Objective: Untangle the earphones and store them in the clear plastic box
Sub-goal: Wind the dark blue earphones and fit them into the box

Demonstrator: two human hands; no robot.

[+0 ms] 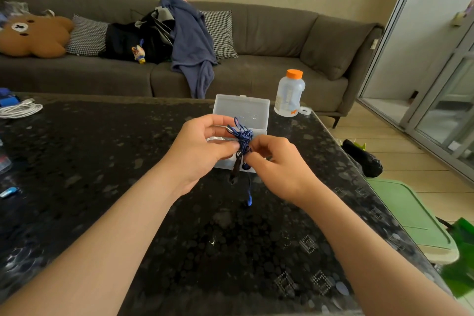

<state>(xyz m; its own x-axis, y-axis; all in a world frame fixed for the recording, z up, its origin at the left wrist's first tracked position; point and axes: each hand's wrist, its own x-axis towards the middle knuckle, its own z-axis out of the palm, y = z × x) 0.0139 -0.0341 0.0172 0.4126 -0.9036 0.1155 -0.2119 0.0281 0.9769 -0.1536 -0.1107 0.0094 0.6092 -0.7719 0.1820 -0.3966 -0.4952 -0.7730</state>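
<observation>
A tangled bundle of blue earphones hangs in the air between both hands, above the dark table. My left hand pinches the knot from the left, with the metal plug poking out by its fingers. My right hand pinches the knot's lower right side. A dark earbud and a blue one dangle below on loose cord. Just behind the hands the clear plastic box stands open, its lid upright; the hands hide part of its base.
A bottle with an orange cap and a roll of tape stand at the table's far right corner. A coiled white cable lies far left. A grey sofa runs behind; a green lid lies on the floor to the right.
</observation>
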